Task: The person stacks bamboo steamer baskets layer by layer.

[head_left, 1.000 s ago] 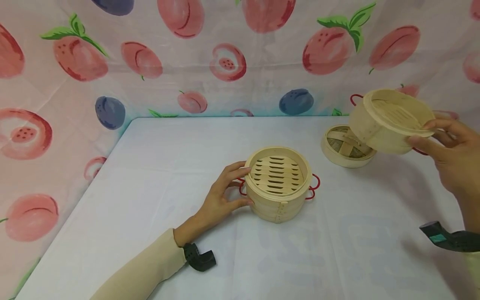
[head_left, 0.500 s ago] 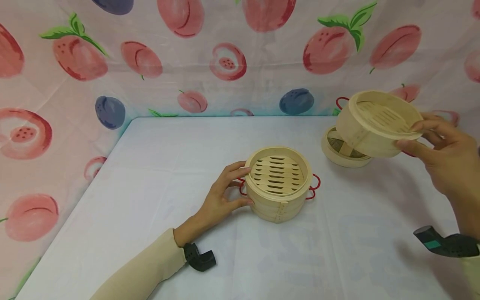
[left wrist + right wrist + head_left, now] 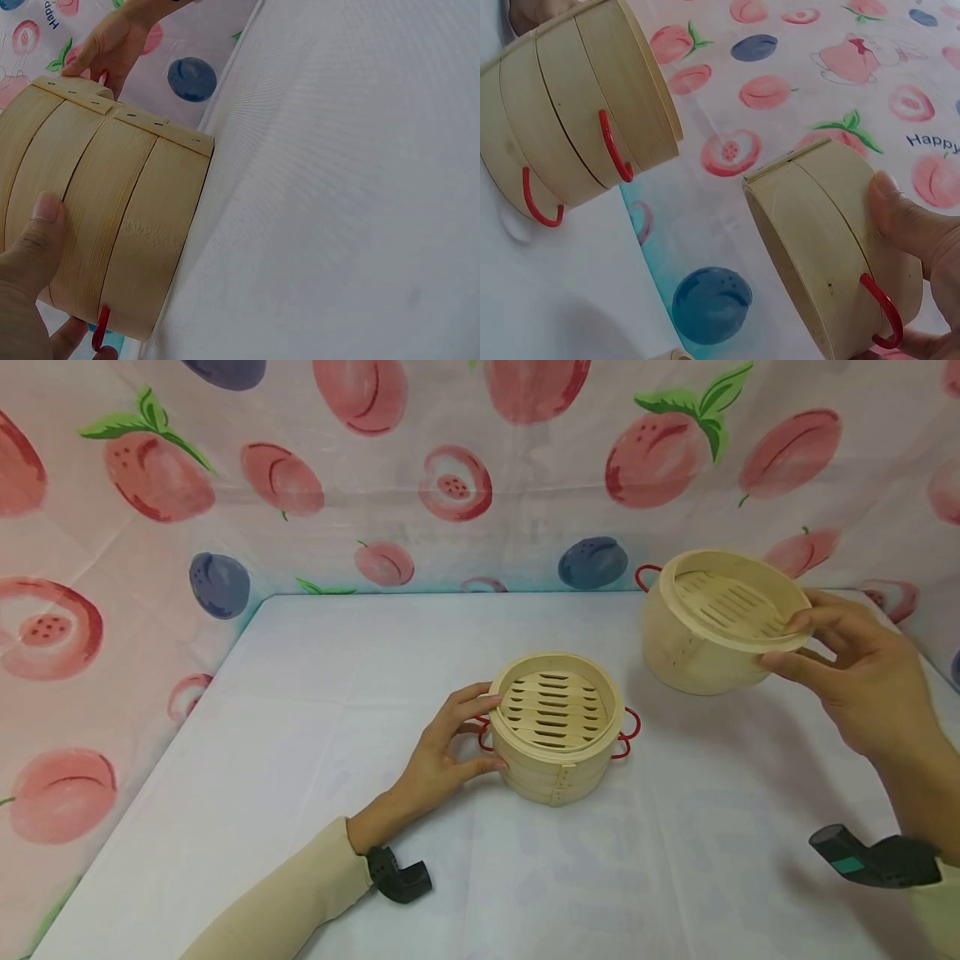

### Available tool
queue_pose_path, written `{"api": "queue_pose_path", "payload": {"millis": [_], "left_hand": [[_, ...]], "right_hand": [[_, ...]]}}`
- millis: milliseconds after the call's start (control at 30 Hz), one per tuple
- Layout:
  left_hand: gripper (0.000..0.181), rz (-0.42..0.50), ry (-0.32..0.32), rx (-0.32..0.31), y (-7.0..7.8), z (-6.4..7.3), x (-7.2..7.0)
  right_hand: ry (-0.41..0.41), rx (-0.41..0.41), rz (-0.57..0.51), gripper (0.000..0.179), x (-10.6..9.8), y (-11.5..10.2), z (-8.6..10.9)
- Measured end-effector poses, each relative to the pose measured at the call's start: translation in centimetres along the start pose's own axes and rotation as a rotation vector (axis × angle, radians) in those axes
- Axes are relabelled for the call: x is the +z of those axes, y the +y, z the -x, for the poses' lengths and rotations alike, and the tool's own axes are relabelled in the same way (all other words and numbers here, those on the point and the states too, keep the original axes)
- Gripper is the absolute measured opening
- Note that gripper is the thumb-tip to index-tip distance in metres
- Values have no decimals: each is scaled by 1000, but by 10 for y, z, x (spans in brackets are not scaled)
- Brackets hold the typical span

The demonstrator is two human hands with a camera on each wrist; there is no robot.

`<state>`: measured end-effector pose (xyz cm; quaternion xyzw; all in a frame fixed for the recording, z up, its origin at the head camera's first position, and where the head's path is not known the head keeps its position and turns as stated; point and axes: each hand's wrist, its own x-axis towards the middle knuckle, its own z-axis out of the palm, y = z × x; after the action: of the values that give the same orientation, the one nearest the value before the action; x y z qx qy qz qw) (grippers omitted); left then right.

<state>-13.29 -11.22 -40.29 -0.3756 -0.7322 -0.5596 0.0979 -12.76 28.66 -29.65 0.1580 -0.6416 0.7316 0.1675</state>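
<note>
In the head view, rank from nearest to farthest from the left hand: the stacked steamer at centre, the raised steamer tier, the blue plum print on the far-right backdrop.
1. Stacked steamer: touching the left hand, table centre.
2. Raised steamer tier: right, gripped by the right hand.
3. Blue plum print: backdrop behind the table; by depth clearly farthest.

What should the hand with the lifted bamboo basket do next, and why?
Probably carry the lifted steamer tier leftward over the steamer on the table and level it: the right hand holds it tilted in the air, and the left hand steadies the open-topped one.
</note>
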Motion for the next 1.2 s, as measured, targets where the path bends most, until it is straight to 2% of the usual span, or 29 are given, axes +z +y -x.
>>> {"api": "queue_pose_path", "payload": {"millis": [233,533,600,700,867,933,1100,1200], "left_hand": [[86,11,4,-5,1,0,1],[81,13,2,-3,32,-8,-2],[82,13,1,1,32,-8,-2],[83,16,2,6,20,-5,0],[87,15,1,3,2,0,1],[87,12,1,-2,0,0,1],[86,10,1,-7,0,1,1],[86,11,1,-4,3,0,1]], "right_hand": [[-26,16,63,32,10,-2,4],[-81,10,73,31,19,-3,8],[-85,20,107,31,20,-3,8],[-92,33,196,31,22,-3,9],[-121,33,231,31,25,-4,11],[-137,33,263,31,27,-4,11],[-159,23,462,31,32,-5,11],[-167,12,523,31,35,-6,12]]}}
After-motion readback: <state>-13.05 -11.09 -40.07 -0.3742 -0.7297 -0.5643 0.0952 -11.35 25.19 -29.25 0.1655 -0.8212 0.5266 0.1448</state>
